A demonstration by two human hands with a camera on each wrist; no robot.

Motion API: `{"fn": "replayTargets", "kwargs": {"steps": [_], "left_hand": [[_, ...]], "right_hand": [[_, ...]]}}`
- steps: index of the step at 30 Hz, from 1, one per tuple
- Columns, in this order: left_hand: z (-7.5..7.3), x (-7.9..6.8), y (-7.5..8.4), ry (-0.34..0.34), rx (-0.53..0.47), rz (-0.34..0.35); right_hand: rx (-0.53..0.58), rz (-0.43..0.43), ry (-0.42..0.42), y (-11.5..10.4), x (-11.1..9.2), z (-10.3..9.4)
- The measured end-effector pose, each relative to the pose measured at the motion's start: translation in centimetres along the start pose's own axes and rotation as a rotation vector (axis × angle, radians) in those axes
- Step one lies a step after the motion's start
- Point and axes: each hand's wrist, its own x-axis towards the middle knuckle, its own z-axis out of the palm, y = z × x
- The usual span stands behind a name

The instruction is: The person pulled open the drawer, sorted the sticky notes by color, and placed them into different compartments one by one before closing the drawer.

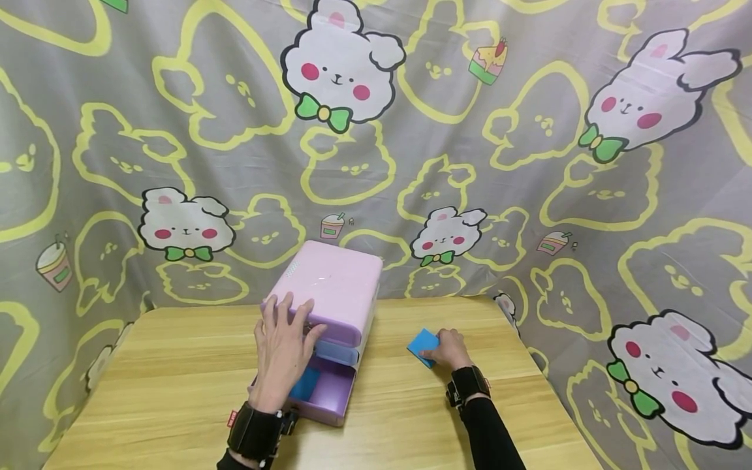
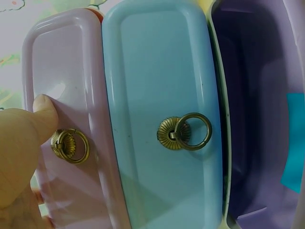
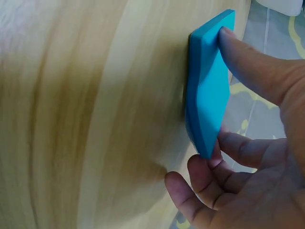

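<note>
A small pink drawer cabinet [image 1: 337, 287] stands on the wooden table [image 1: 176, 365]. My left hand [image 1: 288, 326] rests on its top with fingers spread, and the thumb [image 2: 44, 112] presses the pink top drawer front [image 2: 66, 71] beside its brass ring [image 2: 70, 145]. Below it is a shut blue drawer [image 2: 157, 71]. The purple bottom drawer [image 1: 331, 395] is pulled out, with a blue pad [image 1: 305, 384] inside. To the right, my right hand [image 1: 442, 352] pinches another blue pad [image 3: 207, 81] between thumb [image 3: 252, 64] and fingers [image 3: 228, 145], its edge on the table.
A grey cloth printed with bunnies [image 1: 529, 163] hangs behind and to the right of the table. The table's right edge [image 1: 529, 352] lies close to my right hand. Bare wood extends left of the cabinet.
</note>
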Motion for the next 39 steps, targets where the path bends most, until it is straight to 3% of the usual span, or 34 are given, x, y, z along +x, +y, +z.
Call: {"fn": "replayTargets", "kwargs": {"steps": [5, 12, 15, 20, 27, 39], "left_hand": [[0.0, 0.0, -0.1, 0.012, 0.0, 0.009], [0.1, -0.1, -0.1, 0.018, 0.001, 0.009], [0.2, -0.1, -0.1, 0.013, 0.003, 0.005], [0.2, -0.3, -0.1, 0.009, 0.004, 0.004], [0.0, -0.2, -0.3, 0.009, 0.008, 0.007], [-0.2, 0.0, -0.3, 0.006, 0.008, 0.013]], "right_hand": [[0.026, 0.022, 0.018, 0.1, 0.1, 0.4], [0.125, 0.022, -0.032, 0.4, 0.0, 0.4], [0.216, 0.043, -0.053, 0.8, -0.1, 0.3], [0.461, 0.125, -0.117, 1.3, -0.9, -0.1], [0.7, 0.208, -0.153, 0.5, -2.2, -1.3], [0.901, 0.178, -0.15, -0.7, -3.0, -3.2]]}}
